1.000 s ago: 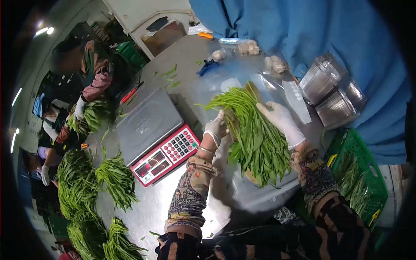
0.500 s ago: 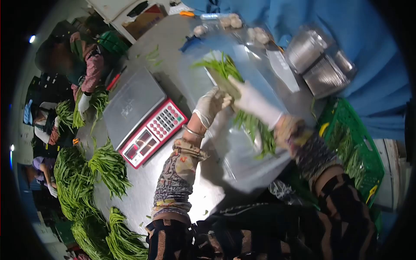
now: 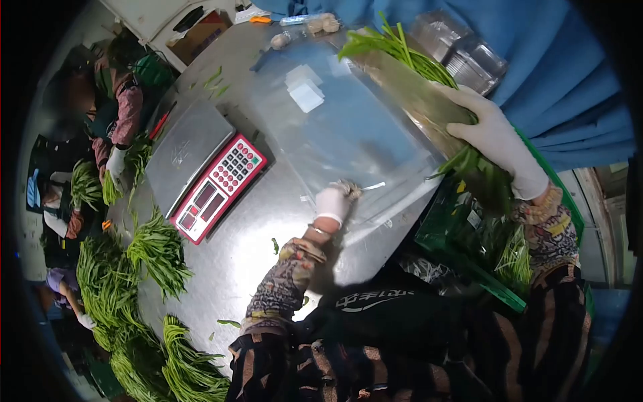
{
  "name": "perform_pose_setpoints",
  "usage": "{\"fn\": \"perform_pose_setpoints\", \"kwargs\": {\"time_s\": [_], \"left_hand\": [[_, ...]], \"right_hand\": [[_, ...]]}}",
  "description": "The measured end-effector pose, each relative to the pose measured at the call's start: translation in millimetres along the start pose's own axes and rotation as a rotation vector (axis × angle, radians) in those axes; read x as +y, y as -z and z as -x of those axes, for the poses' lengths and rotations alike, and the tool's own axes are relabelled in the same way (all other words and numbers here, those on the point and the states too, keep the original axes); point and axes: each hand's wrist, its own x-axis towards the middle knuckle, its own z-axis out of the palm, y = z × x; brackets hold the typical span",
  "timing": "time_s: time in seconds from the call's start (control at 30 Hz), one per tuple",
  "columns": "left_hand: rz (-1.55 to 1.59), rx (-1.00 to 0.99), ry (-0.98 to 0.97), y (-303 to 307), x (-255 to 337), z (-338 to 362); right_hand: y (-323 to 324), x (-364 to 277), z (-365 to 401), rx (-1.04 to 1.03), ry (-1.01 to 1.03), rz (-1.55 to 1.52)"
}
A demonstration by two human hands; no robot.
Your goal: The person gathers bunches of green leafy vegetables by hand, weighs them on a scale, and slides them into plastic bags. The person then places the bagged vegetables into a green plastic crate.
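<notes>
My right hand [image 3: 492, 130], in a white glove, grips a bundle of leafy greens [image 3: 415, 57] in a clear plastic sleeve [image 3: 408, 87]. Stems stick out at the upper left, and leaves hang below the hand. The bundle is held tilted over the table's right side, near a green crate [image 3: 512, 295]. My left hand [image 3: 335, 201], also gloved, is at the near edge of a stack of clear plastic bags [image 3: 362, 144] on the metal table. Its fingers look curled and are slightly blurred; what they pinch, if anything, is hidden. White paper labels [image 3: 307, 95] lie on the stack.
Left of the bags stands a red-and-grey digital scale [image 3: 207, 174]. Several bunches of greens [image 3: 157, 251] line the table's left edge, where gloved people handle more greens. Clear plastic trays [image 3: 472, 63] sit at the far right beside a blue curtain [image 3: 549, 87]. The green crate holds greens.
My right hand has carried the bagged greens right, from over the bag stack towards the crate. My left hand has parted from the bundle and moved down to the stack's near edge.
</notes>
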Motion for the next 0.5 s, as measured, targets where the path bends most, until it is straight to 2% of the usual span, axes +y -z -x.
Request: {"fn": "perform_pose_setpoints", "kwargs": {"time_s": [0.1, 0.2, 0.23, 0.27, 0.3, 0.33, 0.43, 0.5], "left_hand": [[0.017, 0.238, -0.044, 37, 25, -16], [-0.122, 0.236, -0.186, 40, 18, -29], [-0.014, 0.080, 0.031, 24, -5, -37], [-0.067, 0.070, 0.134, 42, 8, -42], [0.012, 0.169, 0.141, 55, 24, -47], [0.088, 0.245, 0.149, 63, 36, -47], [0.197, 0.510, -0.201, 79, 62, -45], [0.195, 0.491, -0.295, 91, 85, -32]], "right_hand": [[22, -37, 32, -0.068, -0.027, 0.005], [22, -57, 71, -0.139, -0.035, 0.158], [16, -51, 86, -0.173, 0.016, 0.208], [13, -44, 96, -0.205, 0.086, 0.271], [11, -46, 103, -0.261, -0.020, 0.270], [8, -45, 108, -0.293, -0.014, 0.305], [-6, -34, 111, -0.347, -0.086, 0.282], [-13, -28, 111, -0.307, -0.070, 0.343]]}}
